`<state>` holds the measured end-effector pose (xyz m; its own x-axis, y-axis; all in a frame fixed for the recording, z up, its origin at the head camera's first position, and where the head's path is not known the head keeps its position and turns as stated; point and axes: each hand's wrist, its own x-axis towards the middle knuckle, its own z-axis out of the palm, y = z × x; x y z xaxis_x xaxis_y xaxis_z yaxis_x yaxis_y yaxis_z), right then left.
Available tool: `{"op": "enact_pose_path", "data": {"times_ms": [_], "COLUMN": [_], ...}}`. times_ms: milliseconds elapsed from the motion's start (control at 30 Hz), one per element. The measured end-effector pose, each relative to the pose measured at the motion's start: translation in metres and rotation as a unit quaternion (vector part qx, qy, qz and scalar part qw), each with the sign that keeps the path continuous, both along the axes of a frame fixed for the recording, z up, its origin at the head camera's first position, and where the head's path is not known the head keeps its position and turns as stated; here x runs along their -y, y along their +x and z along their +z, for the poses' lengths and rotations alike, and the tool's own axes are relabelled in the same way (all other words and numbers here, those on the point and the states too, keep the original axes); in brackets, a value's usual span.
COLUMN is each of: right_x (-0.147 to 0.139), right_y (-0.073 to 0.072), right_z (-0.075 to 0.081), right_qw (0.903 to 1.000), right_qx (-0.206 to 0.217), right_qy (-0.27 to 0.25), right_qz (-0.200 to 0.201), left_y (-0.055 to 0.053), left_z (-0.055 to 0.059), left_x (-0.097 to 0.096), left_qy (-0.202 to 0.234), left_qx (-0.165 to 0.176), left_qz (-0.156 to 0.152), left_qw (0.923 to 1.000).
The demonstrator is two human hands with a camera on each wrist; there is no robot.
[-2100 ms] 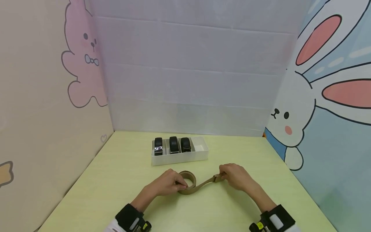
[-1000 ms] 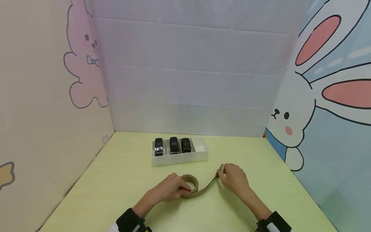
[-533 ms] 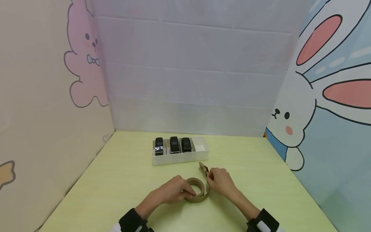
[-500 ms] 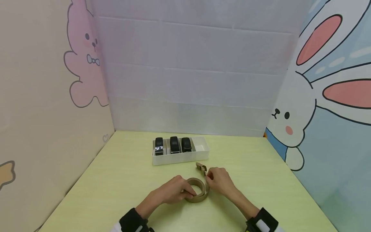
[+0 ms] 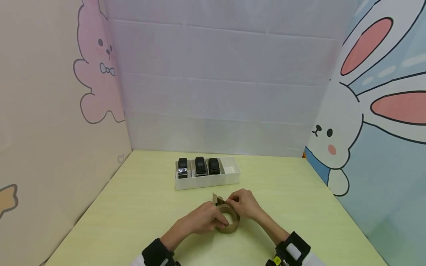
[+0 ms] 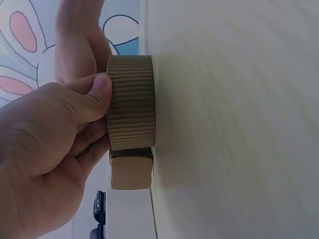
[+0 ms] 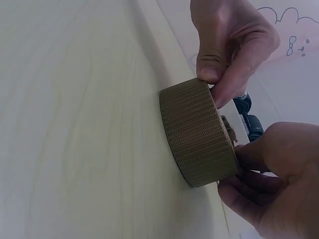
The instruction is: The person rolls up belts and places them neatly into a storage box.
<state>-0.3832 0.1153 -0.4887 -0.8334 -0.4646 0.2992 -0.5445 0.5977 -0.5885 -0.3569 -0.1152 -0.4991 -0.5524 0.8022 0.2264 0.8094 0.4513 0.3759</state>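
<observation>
A tan webbing belt [image 5: 236, 221] stands on its edge on the table, rolled into a coil. My left hand [image 5: 204, 218] pinches the near left side of the coil, thumb outside, as the left wrist view shows on the ribbed belt [image 6: 130, 102]. At the coil's far right side my right hand [image 5: 244, 203] pinches the strap; in the right wrist view its fingers meet the coil [image 7: 197, 132] at its lower end. The belt's flat tan end piece [image 6: 131, 173] sticks out at the far left of the coil, partly hidden behind the left hand in the head view.
Behind the hands stands a white divided box [image 5: 207, 181]. Three rolled black belts [image 5: 200, 166] with metal buckles sit in its compartments, and its rightmost compartment [image 5: 230, 167] holds nothing. Walls with cartoon drawings border the pale yellow table [image 5: 133, 207].
My right hand has swung the belt's loose end leftward round the coil, so the free strap now lies against it. My left hand has kept its pinch and shifted slightly right.
</observation>
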Motion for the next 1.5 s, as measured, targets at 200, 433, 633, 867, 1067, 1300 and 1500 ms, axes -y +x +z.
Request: {"op": "enact_pose_path", "data": {"times_ms": [200,433,633,867,1067,1300,1500], "right_x": [-0.002,-0.001,0.0,0.001,-0.004,-0.015,-0.018], "right_y": [0.002,0.001,0.002,0.004,0.006,0.006,0.001], "right_z": [-0.002,-0.004,-0.002,-0.004,-0.009,-0.009,-0.01], "right_qw": [0.9982,0.9957,0.9947,0.9954,0.9954,0.9875,0.9543], "right_qx": [-0.012,-0.052,-0.056,-0.061,-0.076,-0.157,-0.291], "right_qy": [0.024,0.055,0.061,0.048,0.051,0.017,-0.058], "right_qz": [0.054,0.054,0.059,0.055,0.029,-0.005,0.036], "left_y": [0.001,-0.002,-0.012,-0.026,-0.035,-0.026,-0.017], "left_z": [0.0,-0.001,0.0,-0.006,-0.013,-0.009,0.006], "left_x": [-0.002,-0.001,0.001,-0.001,0.002,0.004,0.005], "left_qy": [-0.004,0.035,0.112,0.1,0.116,0.171,0.26], "left_qx": [0.0,0.038,-0.008,-0.044,0.021,0.047,0.057], "left_qz": [0.01,-0.003,0.107,0.258,0.226,0.203,0.219], "left_qw": [0.9999,0.9987,0.9878,0.9601,0.967,0.963,0.9386]}}
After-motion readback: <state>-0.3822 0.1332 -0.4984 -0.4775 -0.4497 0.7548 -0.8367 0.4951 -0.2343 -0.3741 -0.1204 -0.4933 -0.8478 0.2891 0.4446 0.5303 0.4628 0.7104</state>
